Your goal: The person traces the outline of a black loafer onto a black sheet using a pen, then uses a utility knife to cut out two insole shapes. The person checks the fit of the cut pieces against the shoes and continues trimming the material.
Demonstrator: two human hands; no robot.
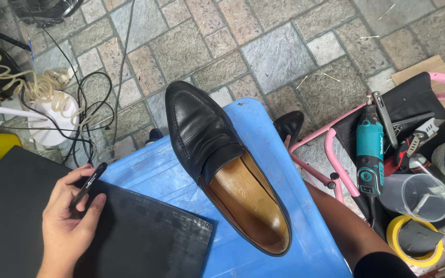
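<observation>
Lower left: my left hand [68,219] grasps a black pen [88,184] over the black sheet [130,237]. Black shoe [222,164] centre (tan lining); right hand's grip I cannot tell.

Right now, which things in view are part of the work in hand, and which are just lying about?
In hand:
- black pen, held in the left hand
- black sheet under that hand
- black loafer on the blue stool

Lying about:
- teal rotary tool
- clear plastic cup
- yellow tape roll
- coiled hose and black cables

The right hand is hidden.
</observation>
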